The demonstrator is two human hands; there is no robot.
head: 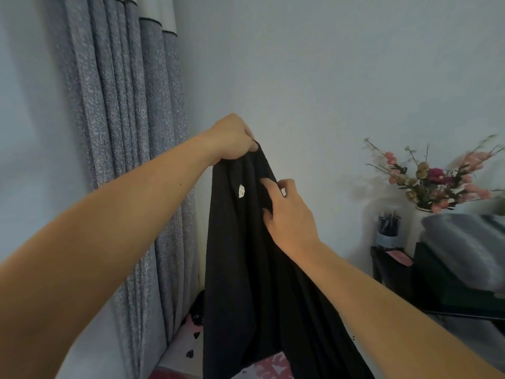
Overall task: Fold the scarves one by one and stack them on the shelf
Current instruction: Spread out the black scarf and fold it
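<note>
A long black scarf [246,269] hangs in the air in front of the wall, with a small white tag near its top. My left hand [232,139] grips its top end, raised high at the centre. My right hand [287,212] is a little lower and to the right, its fingers pinching the scarf's right edge. The cloth drapes down past the bottom of the view. No shelf is in sight.
A grey patterned curtain [123,132] hangs at the left. At the right stand a vase of pink flowers [437,181], a pen holder [388,228] and grey folded cloth [464,242] on a dark table [396,266]. Pink-patterned bedding [191,337] lies below.
</note>
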